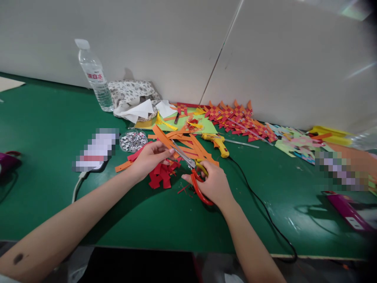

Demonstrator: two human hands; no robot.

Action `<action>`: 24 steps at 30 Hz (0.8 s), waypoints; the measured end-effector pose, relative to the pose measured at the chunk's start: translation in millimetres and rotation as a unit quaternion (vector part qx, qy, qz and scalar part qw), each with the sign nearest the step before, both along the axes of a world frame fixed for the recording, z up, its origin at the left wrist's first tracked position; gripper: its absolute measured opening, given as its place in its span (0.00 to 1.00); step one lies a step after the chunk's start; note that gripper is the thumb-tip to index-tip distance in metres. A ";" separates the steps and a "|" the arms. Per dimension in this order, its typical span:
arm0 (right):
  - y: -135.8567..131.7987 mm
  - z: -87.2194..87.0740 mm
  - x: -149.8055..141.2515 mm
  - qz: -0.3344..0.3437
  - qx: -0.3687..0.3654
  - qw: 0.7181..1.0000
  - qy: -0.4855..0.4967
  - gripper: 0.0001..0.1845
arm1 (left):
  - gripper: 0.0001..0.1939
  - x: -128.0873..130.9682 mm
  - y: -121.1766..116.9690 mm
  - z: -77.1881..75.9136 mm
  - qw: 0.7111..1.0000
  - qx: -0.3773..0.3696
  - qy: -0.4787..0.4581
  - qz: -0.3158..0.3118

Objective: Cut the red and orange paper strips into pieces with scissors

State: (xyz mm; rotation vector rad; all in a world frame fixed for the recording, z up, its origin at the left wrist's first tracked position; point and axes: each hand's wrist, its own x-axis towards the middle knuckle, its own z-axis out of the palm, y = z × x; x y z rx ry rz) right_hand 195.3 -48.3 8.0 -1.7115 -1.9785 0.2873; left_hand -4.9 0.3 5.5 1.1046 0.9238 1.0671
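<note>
My left hand [154, 157] is closed on an orange paper strip [161, 136], pinching it between thumb and fingers. In my right hand [216, 184] is a pair of scissors [198, 192] with red and yellow handles. Their blades [184, 155] reach up to the left, close by the strip; whether they touch it I cannot tell. Below my left hand lies a pile of red paper strips [160, 175]. More orange strips [198, 147] lie spread behind the scissors. A yellow glue gun [217, 144] rests just beyond my right hand.
A box of googly eyes [133, 141] and a phone [97, 149] lie to the left. Behind them stand a water bottle [96, 78] and a tissue pouch [132, 94]. Woven red-orange paper fish [235, 118] are heaped along the wall. A black cord [259, 204] trails toward the front edge.
</note>
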 end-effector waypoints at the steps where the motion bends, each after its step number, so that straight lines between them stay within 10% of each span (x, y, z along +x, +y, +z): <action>1: 0.0 -0.3 0.1 0.001 0.004 1.000 0.001 0.21 | 0.13 0.1 0.1 -0.2 1.000 0.001 0.001 0.000; 24: -0.6 -5.4 1.6 0.020 0.000 1.000 0.022 0.23 | 0.13 -1.1 -2.4 3.6 1.000 -0.003 0.014 -0.022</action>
